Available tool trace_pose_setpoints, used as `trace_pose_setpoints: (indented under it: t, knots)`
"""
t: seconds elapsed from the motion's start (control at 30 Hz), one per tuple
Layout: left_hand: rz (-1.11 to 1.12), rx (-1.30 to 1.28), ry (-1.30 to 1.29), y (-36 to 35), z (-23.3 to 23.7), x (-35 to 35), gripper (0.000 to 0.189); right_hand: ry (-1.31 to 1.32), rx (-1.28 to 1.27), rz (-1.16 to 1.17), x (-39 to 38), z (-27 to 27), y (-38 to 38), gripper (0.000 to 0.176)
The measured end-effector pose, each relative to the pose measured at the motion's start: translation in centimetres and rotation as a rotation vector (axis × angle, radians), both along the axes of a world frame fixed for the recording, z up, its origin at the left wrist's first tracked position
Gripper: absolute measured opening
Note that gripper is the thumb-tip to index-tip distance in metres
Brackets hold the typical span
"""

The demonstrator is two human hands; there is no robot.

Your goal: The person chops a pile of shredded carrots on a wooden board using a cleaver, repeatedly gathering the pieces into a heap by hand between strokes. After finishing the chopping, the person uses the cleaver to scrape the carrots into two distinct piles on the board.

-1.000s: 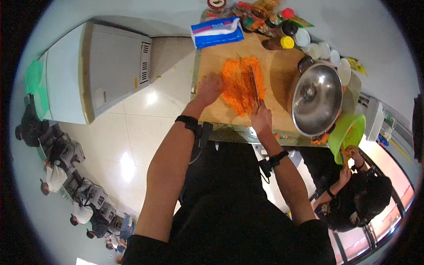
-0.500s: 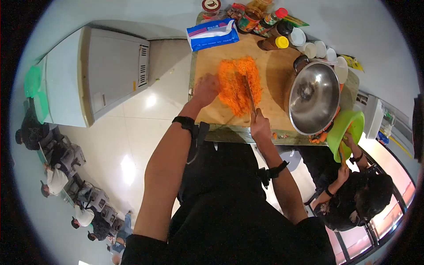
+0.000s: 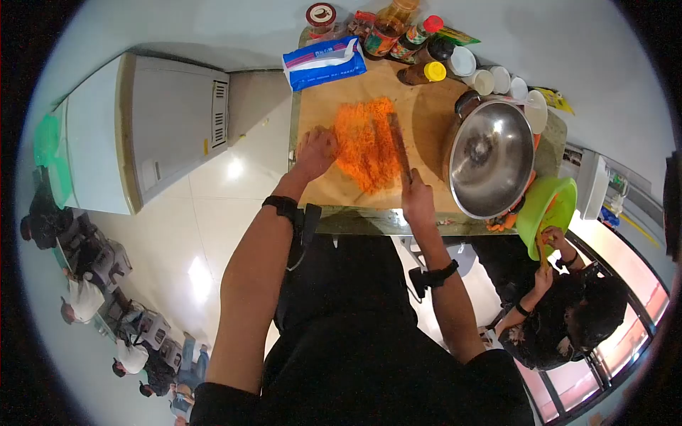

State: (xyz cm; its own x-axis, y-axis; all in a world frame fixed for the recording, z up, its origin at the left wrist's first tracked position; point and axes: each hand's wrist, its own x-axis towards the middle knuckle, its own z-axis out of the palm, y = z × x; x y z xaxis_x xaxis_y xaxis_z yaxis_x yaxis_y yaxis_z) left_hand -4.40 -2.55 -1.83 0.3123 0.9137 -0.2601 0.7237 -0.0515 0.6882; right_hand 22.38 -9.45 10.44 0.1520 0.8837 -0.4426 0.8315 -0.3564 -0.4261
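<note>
A flat heap of finely chopped carrot (image 3: 362,149) lies on the wooden cutting board (image 3: 437,106) in front of me. My right hand (image 3: 418,199) grips the handle of a kitchen knife (image 3: 399,142), whose blade points away from me along the heap's right edge. At the heap's left edge rests my left hand (image 3: 317,151), its fingers curled in toward the carrot. Whatever may be under those fingers is hidden. To the right of the knife a large steel pot (image 3: 490,160) shows its bare inside.
A blue-white packet (image 3: 325,64), sauce bottles (image 3: 383,37) and white cups (image 3: 482,82) line the back of the table. At right, a co-worker (image 3: 561,312) works with an orange piece over a green bowl (image 3: 547,220). A white cabinet (image 3: 170,117) stands at left.
The knife has shifted from over the carrot heap to its right edge. The heap looks flatter and more rectangular. My view has moved slightly, shifting the table leftward in frame.
</note>
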Motion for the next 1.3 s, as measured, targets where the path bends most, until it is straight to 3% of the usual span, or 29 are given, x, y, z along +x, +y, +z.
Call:
trace_pose_setpoints:
  t: [0.23, 0.4, 0.47, 0.5, 0.57, 0.73, 0.93, 1.0, 1.1, 1.2, 1.3]
  knots:
    - [-0.047, -0.041, -0.038, 0.0, -0.5, -0.4, 0.068, 0.013, -0.058, -0.077, -0.5, -1.5, 0.6, 0.032]
    - [-0.028, 0.116, -0.035, -0.4, 0.0, 0.0, 0.054, -0.009, -0.172, -0.071, -1.2, -3.0, 2.6, 0.035]
    - [-0.004, -0.020, -0.023, 0.6, 1.4, 0.4, 0.051, -0.051, 0.031, 0.135, -0.1, -4.9, 0.9, 0.035]
    - [0.019, -0.149, 0.006, 0.6, 1.9, 0.3, 0.048, -0.052, 0.024, 0.133, -0.4, -4.0, 0.8, 0.035]
    - [-0.023, -0.085, -0.009, 0.7, 1.8, -0.1, 0.049, 0.019, -0.111, -0.088, -1.9, -1.6, 2.7, 0.035]
    - [-0.056, -0.104, 0.062, 0.6, 0.5, 0.0, 0.048, -0.014, -0.198, -0.045, -2.0, 0.1, 0.6, 0.035]
    - [0.022, -0.203, -0.081, 0.4, -1.1, -0.3, 0.037, -0.055, -0.234, 0.003, -2.9, -0.7, -1.0, 0.036]
    - [-0.069, 0.155, 0.095, -0.1, -1.7, 0.1, 0.036, -0.033, -0.260, 0.002, -3.1, -1.4, -1.4, 0.035]
    - [-0.165, 0.275, 0.069, 0.0, -0.5, -0.2, 0.036, -0.033, -0.230, -0.003, -3.5, -2.6, -1.2, 0.034]
    - [0.044, 0.122, -0.010, 0.0, 0.1, 0.4, 0.037, -0.014, -0.057, -0.010, -4.8, -3.8, 0.3, 0.026]
    - [-0.016, -0.021, 0.061, 0.4, 1.6, 0.3, 0.043, -0.056, -0.144, -0.040, -4.4, -3.4, 0.6, 0.027]
